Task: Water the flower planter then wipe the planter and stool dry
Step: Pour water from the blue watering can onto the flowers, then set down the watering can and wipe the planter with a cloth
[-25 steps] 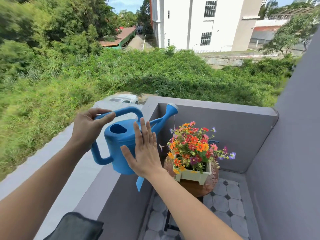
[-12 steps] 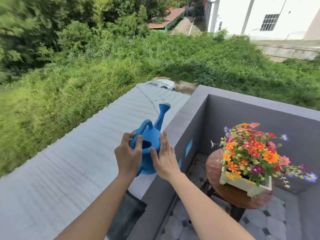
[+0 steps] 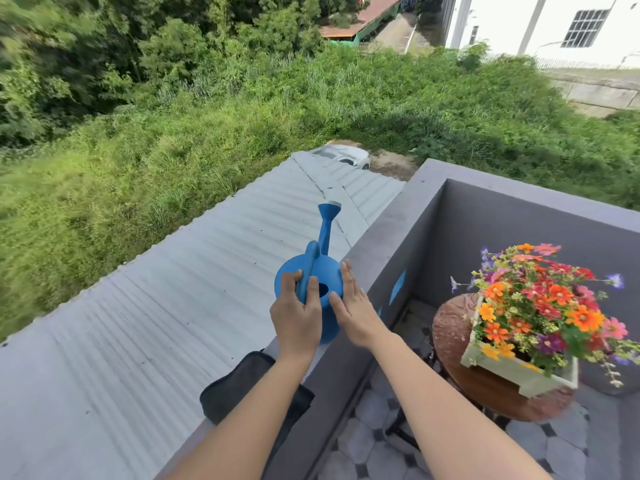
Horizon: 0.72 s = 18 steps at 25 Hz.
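Note:
A blue watering can (image 3: 320,271) stands upright on top of the grey balcony wall (image 3: 391,233), spout pointing away from me. My left hand (image 3: 296,315) grips its handle. My right hand (image 3: 356,306) lies flat against the can's right side, fingers straight. To the right, a white planter (image 3: 519,370) full of orange, red and pink flowers (image 3: 543,303) sits on a round brown stool (image 3: 485,386) whose top looks wet. A dark folded cloth (image 3: 242,389) lies on the wall top just under my left forearm.
Beyond the wall a grey corrugated roof (image 3: 156,323) slopes away, with grass and a white car (image 3: 346,155) below. The balcony floor (image 3: 381,452) is tiled. Grey walls close the corner behind the stool.
The can has gone from tilted over the flowers to upright on the wall top, away from the planter. My view has swung left and down.

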{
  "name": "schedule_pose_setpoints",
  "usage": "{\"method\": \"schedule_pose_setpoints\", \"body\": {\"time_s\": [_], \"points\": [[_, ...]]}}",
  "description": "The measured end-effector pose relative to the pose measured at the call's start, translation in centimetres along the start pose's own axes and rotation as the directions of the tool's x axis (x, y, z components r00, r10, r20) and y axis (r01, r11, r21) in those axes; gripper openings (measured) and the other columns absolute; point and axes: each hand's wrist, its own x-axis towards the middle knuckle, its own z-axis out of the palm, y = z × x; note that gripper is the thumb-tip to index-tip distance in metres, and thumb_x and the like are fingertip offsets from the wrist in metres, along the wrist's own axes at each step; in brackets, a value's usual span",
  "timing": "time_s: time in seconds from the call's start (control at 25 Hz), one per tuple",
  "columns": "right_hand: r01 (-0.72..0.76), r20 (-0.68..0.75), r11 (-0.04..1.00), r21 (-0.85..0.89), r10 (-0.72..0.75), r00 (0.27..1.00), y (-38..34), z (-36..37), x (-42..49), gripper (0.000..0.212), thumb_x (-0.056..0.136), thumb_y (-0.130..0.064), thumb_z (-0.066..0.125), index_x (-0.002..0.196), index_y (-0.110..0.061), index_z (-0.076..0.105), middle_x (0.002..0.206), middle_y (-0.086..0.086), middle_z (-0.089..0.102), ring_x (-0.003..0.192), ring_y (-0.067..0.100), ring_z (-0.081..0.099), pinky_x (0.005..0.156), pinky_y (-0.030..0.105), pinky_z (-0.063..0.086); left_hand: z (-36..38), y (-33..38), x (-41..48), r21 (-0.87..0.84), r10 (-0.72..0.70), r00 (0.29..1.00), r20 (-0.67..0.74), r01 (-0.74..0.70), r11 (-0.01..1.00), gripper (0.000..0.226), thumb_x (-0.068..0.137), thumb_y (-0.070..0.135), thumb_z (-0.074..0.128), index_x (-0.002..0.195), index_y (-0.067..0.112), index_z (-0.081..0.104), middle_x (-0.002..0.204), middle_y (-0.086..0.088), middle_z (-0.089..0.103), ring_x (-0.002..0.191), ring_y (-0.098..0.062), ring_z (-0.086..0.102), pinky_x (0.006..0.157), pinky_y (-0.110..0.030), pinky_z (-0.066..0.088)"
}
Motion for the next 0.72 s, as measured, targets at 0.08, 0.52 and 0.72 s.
{"method": "schedule_pose_setpoints", "body": {"time_s": [0.08,0.52,0.72], "points": [[0.001,-0.002,1.000,-0.006,-0.001,1.000,0.1,-0.2,0.0,0.061,0.101,-0.039,0.023,0.148,-0.022,-0.012,0.159,-0.009,-0.016,0.140,-0.003,-0.004,0.122,0.040,0.003,0.1,0.1,-0.1,0.010,0.009,1.000,0.026,-0.009,1.000,0.018,0.093,0.028,0.052,0.103,0.013,0.050,0.084,-0.008,0.066,0.073,-0.028,0.063,0.066,-0.039,0.051],[-0.026,-0.080,0.997,0.073,0.032,0.996,0.4,0.8,-1.4,0.065,0.099,-0.046,0.026,0.149,-0.027,-0.011,0.159,-0.014,-0.009,0.146,0.010,0.009,0.120,0.038,0.013,-2.2,-1.8,0.0,-0.154,-0.034,0.985,0.168,0.060,0.986,0.045,0.096,0.041,0.027,0.128,0.020,0.051,0.126,0.003,0.056,0.120,-0.013,0.048,0.103,-0.034,0.038],[-0.174,-0.147,0.952,0.253,0.216,0.965,0.9,4.8,-4.1,0.067,0.098,-0.048,0.026,0.149,-0.021,-0.006,0.161,-0.005,-0.002,0.147,0.017,0.011,0.120,0.038,0.011,-3.9,-5.7,-0.8,-0.037,-0.094,0.985,0.142,0.101,0.994,0.043,0.102,0.031,0.024,0.134,0.016,0.048,0.138,0.001,0.051,0.130,-0.016,0.041,0.110,-0.031,0.030]]}}
